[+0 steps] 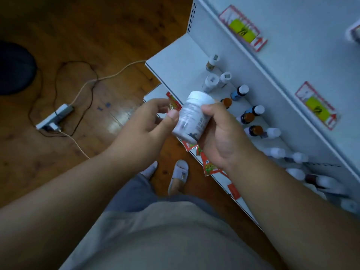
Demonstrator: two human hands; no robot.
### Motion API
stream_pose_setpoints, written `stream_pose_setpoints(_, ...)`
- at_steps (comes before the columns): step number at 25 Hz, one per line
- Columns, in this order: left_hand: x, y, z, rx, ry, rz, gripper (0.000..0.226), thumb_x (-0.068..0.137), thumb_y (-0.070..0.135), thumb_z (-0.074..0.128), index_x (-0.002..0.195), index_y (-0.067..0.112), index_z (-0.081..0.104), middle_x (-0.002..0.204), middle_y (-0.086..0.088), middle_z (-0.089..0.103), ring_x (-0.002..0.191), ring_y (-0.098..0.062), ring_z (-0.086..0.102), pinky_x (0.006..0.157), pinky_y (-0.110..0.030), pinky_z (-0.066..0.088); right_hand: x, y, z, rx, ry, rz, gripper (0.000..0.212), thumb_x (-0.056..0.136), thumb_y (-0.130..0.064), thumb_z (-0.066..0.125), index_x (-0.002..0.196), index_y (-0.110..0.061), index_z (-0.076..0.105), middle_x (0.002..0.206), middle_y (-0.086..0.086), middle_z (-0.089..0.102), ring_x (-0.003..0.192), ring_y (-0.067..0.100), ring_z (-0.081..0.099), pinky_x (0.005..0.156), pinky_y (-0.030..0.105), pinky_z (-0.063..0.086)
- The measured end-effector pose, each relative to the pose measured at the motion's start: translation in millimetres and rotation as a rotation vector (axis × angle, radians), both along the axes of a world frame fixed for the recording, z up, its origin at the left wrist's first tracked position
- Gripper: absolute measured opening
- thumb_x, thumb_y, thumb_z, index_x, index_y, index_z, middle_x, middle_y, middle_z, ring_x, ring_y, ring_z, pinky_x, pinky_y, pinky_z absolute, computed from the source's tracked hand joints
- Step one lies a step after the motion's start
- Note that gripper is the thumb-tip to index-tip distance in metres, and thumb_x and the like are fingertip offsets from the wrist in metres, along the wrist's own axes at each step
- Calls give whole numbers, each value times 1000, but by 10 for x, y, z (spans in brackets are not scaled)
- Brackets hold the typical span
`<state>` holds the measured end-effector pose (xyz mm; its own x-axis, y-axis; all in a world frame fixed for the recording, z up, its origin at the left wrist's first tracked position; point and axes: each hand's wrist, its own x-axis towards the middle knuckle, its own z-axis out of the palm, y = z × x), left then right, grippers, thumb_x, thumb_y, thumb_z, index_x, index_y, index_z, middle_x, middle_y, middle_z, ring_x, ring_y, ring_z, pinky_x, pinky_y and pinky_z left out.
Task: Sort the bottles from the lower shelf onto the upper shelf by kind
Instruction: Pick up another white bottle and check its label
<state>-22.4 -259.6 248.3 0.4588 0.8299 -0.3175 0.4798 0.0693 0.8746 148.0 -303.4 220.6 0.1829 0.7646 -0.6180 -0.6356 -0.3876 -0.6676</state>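
A white plastic bottle (191, 115) with a white cap and a printed label hangs tilted in front of the shelf. My right hand (222, 133) grips it, thumb on top and fingers curled round its lower part. My left hand (150, 121) touches its left side with the thumb tip, the fingers loosely curled beside it. Behind them the grey shelf (175, 63) carries several small bottles: white-capped ones (212, 80) at the back, brown and blue ones (251, 114) in the middle, more white-capped bottles (296, 164) towards the right.
The shelf above (288, 61) has red and yellow price tags (242, 29) on its front edge. Red labels (210, 166) line the lower shelf's edge. A power strip with cables (55, 117) lies on the wooden floor at left. My slippered feet (178, 176) stand below.
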Motion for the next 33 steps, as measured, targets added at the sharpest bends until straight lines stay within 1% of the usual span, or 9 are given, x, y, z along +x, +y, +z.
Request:
stream_pose_setpoints(4, -188, 122, 503, -2, -107, -104, 63, 81, 77, 26, 127, 40, 49, 120, 22, 56, 111, 6, 52, 92, -28, 45, -179, -17, 789, 106, -58, -13, 51, 78, -26, 63, 126, -12, 57, 103, 14, 68, 95, 27, 68, 84, 49, 57)
stream_pose_setpoints(10, -113, 372, 1034, 77, -133, -414, 82, 74, 84, 19, 138, 39, 40, 127, 28, 49, 117, 6, 49, 87, -16, 41, -444, -150, 1347, 158, -191, -224, 83, 57, -41, 93, 127, -16, 56, 124, 22, 63, 109, 38, 67, 85, 54, 55)
stream_pose_setpoints(13, 79, 232, 1202, 76, -183, -533, 60, 82, 77, 19, 128, 47, 43, 119, 32, 52, 113, 13, 48, 84, -11, 39, -442, -399, 1579, 170, -224, -408, 66, 66, -41, 84, 121, -15, 58, 109, 17, 69, 94, 29, 72, 73, 42, 57)
stream_pose_setpoints(16, 331, -67, 1343, 83, -226, -706, 60, 84, 77, 21, 130, 46, 45, 122, 26, 55, 114, 10, 50, 87, -15, 40, -350, -788, 1747, 216, -276, -602, 52, 71, -47, 67, 111, -15, 56, 93, 13, 70, 81, 24, 72, 62, 37, 56)
stream_pose_setpoints(22, 1058, -1041, 1515, 179, -281, -1045, 66, 85, 75, 23, 138, 41, 43, 133, 21, 51, 125, 2, 46, 103, -28, 41, -30, -1996, 1966, 143, -515, -910, 38, 76, -47, 72, 103, -23, 62, 102, 18, 69, 95, 35, 70, 82, 54, 58)
stream_pose_setpoints(24, 1340, -1547, 1553, 214, -269, -1150, 64, 86, 75, 22, 138, 44, 40, 135, 23, 49, 124, 5, 45, 101, -22, 40, 128, -2577, 1991, 91, -580, -997, 44, 72, -51, 75, 105, -25, 62, 108, 19, 68, 102, 38, 68, 88, 61, 54)
stream_pose_setpoints(27, 1721, -2342, 1613, 212, -301, -1247, 51, 92, 71, 23, 134, 47, 41, 127, 28, 50, 114, 18, 43, 84, -2, 36, 376, -3448, 2034, -17, -719, -1043, 56, 62, -62, 82, 105, -34, 59, 106, 9, 69, 100, 31, 69, 86, 56, 57)
stream_pose_setpoints(31, 2245, -3414, 1632, 264, -299, -1408, 72, 85, 79, 19, 144, 41, 33, 141, 25, 40, 121, 14, 38, 98, -14, 37, 764, -4623, 2123, -48, -719, -1172, 57, 62, -59, 72, 106, -24, 61, 95, 4, 71, 86, 21, 72, 73, 43, 61)
stream_pose_setpoints(33, 2547, -3839, 1627, 285, -245, -1480, 76, 83, 80, 15, 146, 41, 29, 144, 24, 36, 121, 9, 37, 94, -15, 35, 987, -5105, 2104, -48, -680, -1242, 54, 67, -53, 65, 110, -19, 62, 91, 3, 72, 82, 18, 72, 67, 39, 59)
